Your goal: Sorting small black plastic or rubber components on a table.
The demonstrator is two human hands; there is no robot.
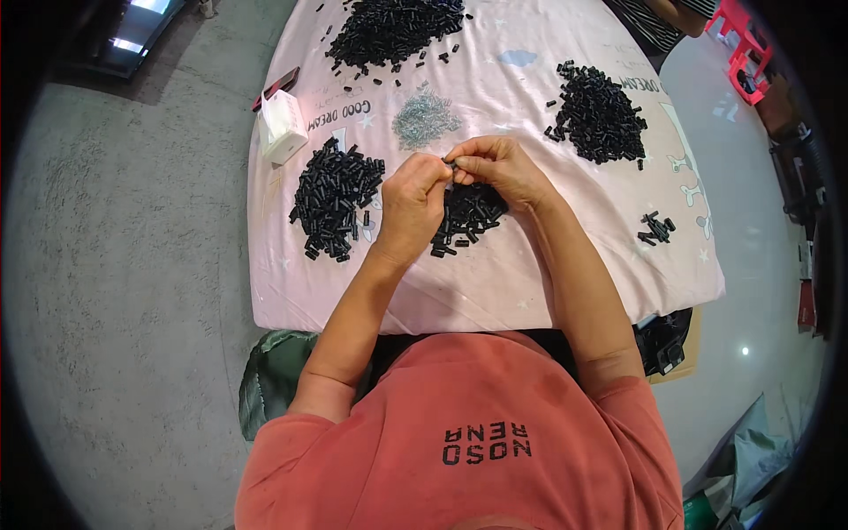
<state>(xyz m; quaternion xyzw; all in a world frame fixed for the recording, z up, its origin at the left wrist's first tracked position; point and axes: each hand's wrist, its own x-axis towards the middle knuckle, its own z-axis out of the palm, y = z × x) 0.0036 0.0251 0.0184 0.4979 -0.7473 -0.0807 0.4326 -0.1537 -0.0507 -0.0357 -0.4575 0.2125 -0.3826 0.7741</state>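
My left hand (413,196) and my right hand (502,170) meet over the middle of the table, fingertips pinched together on a small black part (452,165). Fingers cover most of it, so its exact kind does not show. Just below my hands lies a heap of short black cylindrical pieces (468,216). Beyond my fingertips is a pile of small, shiny, clear or silvery bits (425,119), too fine to name. To the left of my left hand sits another heap of black pieces (334,199).
A pink printed cloth (495,283) covers the table. More black pieces form a large far heap (393,31), a right heap (601,115) and a small cluster (656,229). A white tissue pack (283,126) stands at the left edge. Red stools (746,53) and another person (676,16) are far right.
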